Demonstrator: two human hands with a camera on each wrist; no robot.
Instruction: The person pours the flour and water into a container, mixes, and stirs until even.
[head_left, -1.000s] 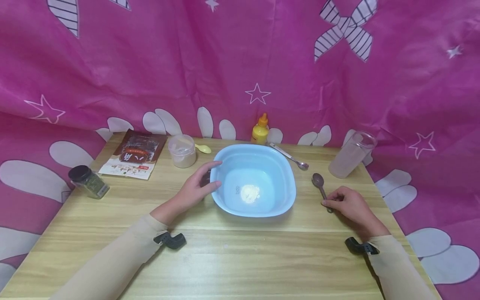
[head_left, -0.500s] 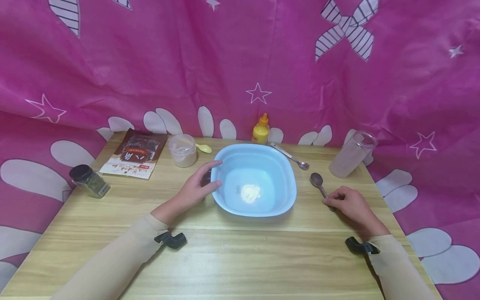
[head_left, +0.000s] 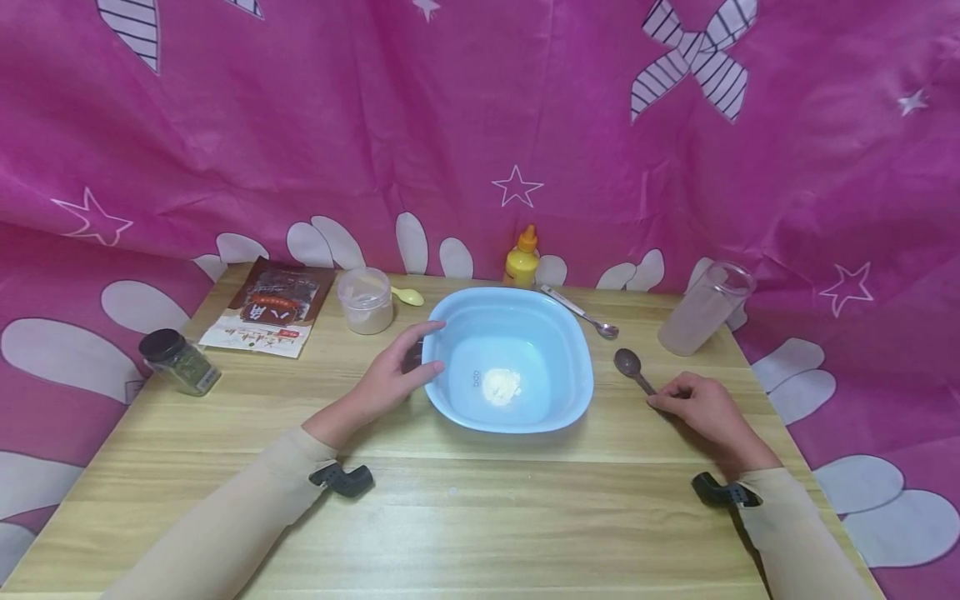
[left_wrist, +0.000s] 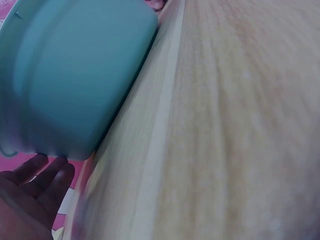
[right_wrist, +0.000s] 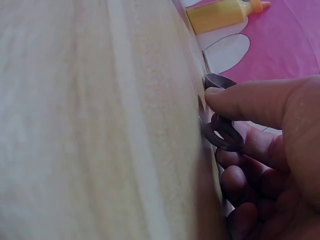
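I see my right hand (head_left: 705, 410) pinching the handle of a dark, glossy plastic spoon (head_left: 632, 368) lying on the woodgrain surface (head_left: 480, 517); my left hand (head_left: 390, 375), fingers straight, rests against the smooth blue basin (head_left: 573, 379).

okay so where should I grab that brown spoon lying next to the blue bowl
Take the brown spoon by its handle end, coming from the near right: it lies flat, scoop toward the blue bowl, and the right hand already pinches it there.
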